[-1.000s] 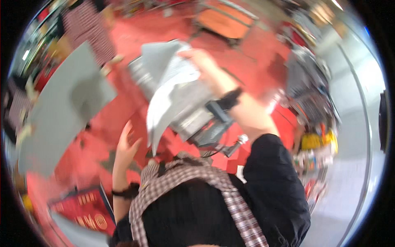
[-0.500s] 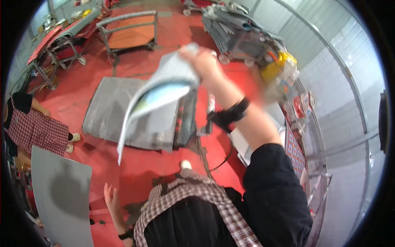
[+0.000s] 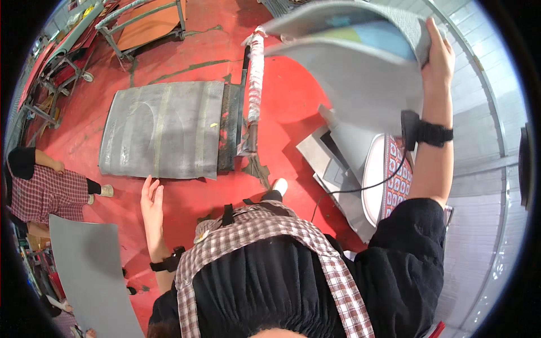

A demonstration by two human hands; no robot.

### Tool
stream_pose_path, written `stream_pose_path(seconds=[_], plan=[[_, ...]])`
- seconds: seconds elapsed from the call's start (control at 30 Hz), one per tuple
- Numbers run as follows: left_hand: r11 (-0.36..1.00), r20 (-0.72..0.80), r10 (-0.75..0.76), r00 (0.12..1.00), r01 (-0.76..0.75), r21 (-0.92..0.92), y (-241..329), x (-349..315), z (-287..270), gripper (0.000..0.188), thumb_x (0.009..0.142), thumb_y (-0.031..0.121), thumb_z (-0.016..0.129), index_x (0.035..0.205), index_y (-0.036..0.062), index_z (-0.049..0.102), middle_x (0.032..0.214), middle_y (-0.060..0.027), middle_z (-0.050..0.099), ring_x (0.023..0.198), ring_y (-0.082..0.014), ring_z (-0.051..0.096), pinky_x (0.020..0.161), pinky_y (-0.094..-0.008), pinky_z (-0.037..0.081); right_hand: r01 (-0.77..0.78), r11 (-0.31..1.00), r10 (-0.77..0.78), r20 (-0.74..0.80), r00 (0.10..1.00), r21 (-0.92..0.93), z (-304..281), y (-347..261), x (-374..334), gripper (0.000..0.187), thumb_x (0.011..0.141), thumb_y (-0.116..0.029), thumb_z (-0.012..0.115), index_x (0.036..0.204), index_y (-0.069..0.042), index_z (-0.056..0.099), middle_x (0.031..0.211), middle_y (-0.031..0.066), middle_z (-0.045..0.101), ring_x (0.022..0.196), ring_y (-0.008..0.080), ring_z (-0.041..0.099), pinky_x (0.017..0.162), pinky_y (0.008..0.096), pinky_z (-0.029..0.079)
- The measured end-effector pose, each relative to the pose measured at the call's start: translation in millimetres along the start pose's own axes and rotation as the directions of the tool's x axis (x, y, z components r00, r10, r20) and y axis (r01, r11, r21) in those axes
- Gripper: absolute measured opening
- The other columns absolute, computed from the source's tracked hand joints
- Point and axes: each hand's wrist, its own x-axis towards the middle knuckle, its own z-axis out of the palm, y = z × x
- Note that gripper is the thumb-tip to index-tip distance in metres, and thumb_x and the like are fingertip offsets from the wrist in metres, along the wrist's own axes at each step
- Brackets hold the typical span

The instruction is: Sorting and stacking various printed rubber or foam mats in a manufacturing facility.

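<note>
My right hand [image 3: 438,62], arm stretched out to the far right, grips the edge of a floppy grey mat [image 3: 366,84]. The mat is curled, with a blue and green print showing inside the curl and a ribbed outer face; part of it is blurred by motion. My left hand [image 3: 152,205] is held out with fingers stretched and nothing in it. Just beyond it lies a low pile topped by a grey sheet [image 3: 163,129] with worn, lighter streaks. Along the pile's right side stands a bar [image 3: 256,79] wrapped in white and red plastic.
On the right floor lie grey and white sheets [image 3: 338,152], a white oval-ended piece [image 3: 372,186] and a patterned red piece [image 3: 397,174]. A co-worker [image 3: 45,186] stands at left, by a tall grey panel [image 3: 93,276]. An orange-topped cart [image 3: 146,25] and loaded racks [image 3: 56,73] stand farther back.
My right hand has swung the mat from above the pile out to the right, uncovering the grey top sheet. My left hand has risen slightly, still open. The view has shifted.
</note>
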Motion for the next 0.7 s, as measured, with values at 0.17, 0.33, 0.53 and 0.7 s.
stream_pose_path(seconds=[0.17, 0.33, 0.53, 0.7], plan=[[0.998, 0.065, -0.064, 0.996, 0.065, -0.015, 17.4, 27.5, 122.3, 0.045, 0.084, 0.010, 0.050, 0.126, 0.0025, 0.034, 0.114, -0.0148, 0.049, 0.105, -0.0169, 0.046, 0.091, -0.0281, 0.034, -0.149, 0.962, 0.140, -0.056, 0.989, -0.230, -94.0, 73.1, 62.4, 0.022, 0.076, -0.017, 0.063, 0.087, 0.001, 0.059, 0.081, 0.0051, 0.060, 0.069, 0.0102, 0.055, 0.062, 0.0224, 0.043], [0.999, 0.085, 0.008, 0.996, -0.004, -0.051, 62.3, 62.1, 243.9, 0.046, 0.084, 0.010, 0.051, 0.126, 0.0036, 0.034, 0.114, -0.0154, 0.048, 0.105, -0.0179, 0.045, 0.090, -0.0297, 0.035, -0.269, 0.940, 0.266, -0.044, 0.963, -0.211, -176.7, 123.6, 112.1, 0.019, 0.079, -0.015, 0.060, 0.090, 0.000, 0.058, 0.081, 0.0021, 0.060, 0.071, 0.0089, 0.054, 0.064, 0.0223, 0.043], [0.995, 0.278, 0.080, 0.957, -0.094, 0.039, 111.4, 116.6, 338.1, 0.046, 0.083, 0.006, 0.050, 0.126, 0.0030, 0.033, 0.119, -0.0168, 0.044, 0.099, -0.0181, 0.049, 0.085, -0.0287, 0.039, -0.419, 0.898, 0.407, -0.110, 0.907, -0.136, -232.1, 186.1, 143.9, 0.014, 0.080, -0.017, 0.058, 0.080, -0.003, 0.057, 0.071, 0.0010, 0.058, 0.060, 0.0084, 0.054, 0.053, 0.0220, 0.042], [0.993, 0.250, 0.102, 0.963, -0.115, 0.039, 119.8, 176.8, 384.9, 0.048, 0.082, 0.005, 0.051, 0.126, 0.0022, 0.032, 0.119, -0.0171, 0.043, 0.098, -0.0179, 0.050, 0.082, -0.0270, 0.042, -0.499, 0.855, 0.487, -0.114, 0.866, -0.139, -227.6, 229.2, 179.5, 0.012, 0.079, -0.016, 0.059, 0.078, -0.004, 0.057, 0.071, 0.0011, 0.058, 0.058, 0.0088, 0.053, 0.053, 0.0231, 0.042]])
